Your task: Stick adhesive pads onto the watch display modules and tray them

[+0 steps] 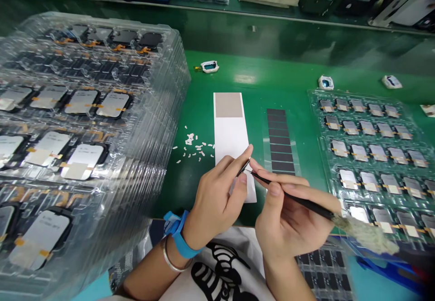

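Note:
My left hand (pixel 217 196), with a blue wrist strap (pixel 183 235) on its wrist, pinches a small thin black part (pixel 243 167) between thumb and fingers. The part is seen nearly edge-on, so its kind is unclear. My right hand (pixel 292 219) grips black tweezers (pixel 306 203), whose rear end is wrapped in pale, frayed material. Their tip meets the black part at my left fingertips. Beneath both hands lies a white strip of sheet (pixel 231 138) with a grey-beige rectangle at its far end. Just right of it is a clear sheet carrying black rectangular pieces (pixel 279 138).
On the left rises a tall stack of clear trays (pixel 176 92) holding small screen modules. Another tray (pixel 314 124) of modules lies on the right. Small white scraps (pixel 199 148) are scattered left of the strip. White-rimmed pieces (pixel 210 66) lie farther back, below a shelf (pixel 238 13).

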`<state>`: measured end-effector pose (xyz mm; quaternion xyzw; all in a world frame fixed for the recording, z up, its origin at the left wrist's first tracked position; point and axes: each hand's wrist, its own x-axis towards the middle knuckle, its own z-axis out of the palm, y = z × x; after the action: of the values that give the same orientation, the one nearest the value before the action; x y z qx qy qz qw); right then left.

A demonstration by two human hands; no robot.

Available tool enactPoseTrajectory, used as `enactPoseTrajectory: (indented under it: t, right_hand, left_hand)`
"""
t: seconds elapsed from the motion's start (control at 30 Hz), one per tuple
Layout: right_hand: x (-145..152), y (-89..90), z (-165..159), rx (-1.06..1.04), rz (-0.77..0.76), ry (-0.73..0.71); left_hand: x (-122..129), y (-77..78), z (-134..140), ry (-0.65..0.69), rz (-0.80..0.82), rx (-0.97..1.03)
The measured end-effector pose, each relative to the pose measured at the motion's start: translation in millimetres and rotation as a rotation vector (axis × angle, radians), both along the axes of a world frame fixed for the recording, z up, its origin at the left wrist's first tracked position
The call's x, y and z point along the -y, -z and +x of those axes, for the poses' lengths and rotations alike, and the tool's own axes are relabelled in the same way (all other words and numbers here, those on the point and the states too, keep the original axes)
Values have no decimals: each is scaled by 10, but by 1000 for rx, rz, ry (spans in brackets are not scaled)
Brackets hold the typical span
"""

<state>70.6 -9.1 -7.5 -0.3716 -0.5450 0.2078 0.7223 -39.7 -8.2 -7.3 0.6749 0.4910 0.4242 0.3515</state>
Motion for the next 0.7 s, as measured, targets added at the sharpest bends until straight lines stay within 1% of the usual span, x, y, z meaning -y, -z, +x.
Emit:
enactPoseTrajectory:
  t: [0.1,0.2,0.37,0.47,0.7]
  right_hand:
    - [-2,-2,-8,7,-15,-20]
    - [-8,-11,-7,-6,-11,4]
    - [9,-30,28,-60,-73,4]
    - [35,-27,44,-55,-102,-6]
    - [9,-2,38,-61,-84,28]
  left_hand:
    - [-1,5,-6,6,2,9]
    - [-1,-2,-9,2,8,5]
    - [-11,-7,8,-18,30,-51]
    - [-7,-2,16,-18,55,-85]
    - [-49,27,25,-8,25,-124]
